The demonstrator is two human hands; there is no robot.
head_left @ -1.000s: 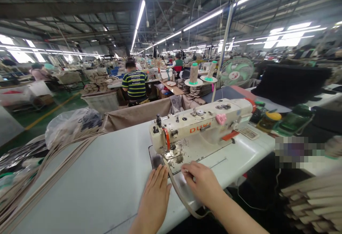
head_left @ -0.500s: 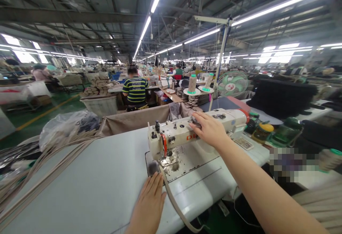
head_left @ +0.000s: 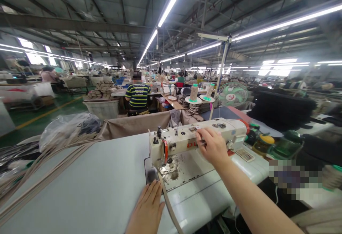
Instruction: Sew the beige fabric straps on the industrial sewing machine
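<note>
My left hand lies flat on the pale worktable, fingers stretched out. Its fingertips rest near the dark plate left of the needle, beside a beige fabric strip. The strip runs from under the presser foot towards the table's front edge. My right hand is curled closed in front of the arm of the white sewing machine. A small dark bit shows at its fingers, too small to name.
Long beige strips trail over the table's left side by a plastic bag. Behind the machine stands a fabric-lined bin. Thread cones, a green fan and jars are at the right. A co-worker sits ahead.
My right hand has gone from lying spread on top of the machine to a closed grasp slightly lower at its front. My left hand stays by the strip. The view has tilted up slightly.
</note>
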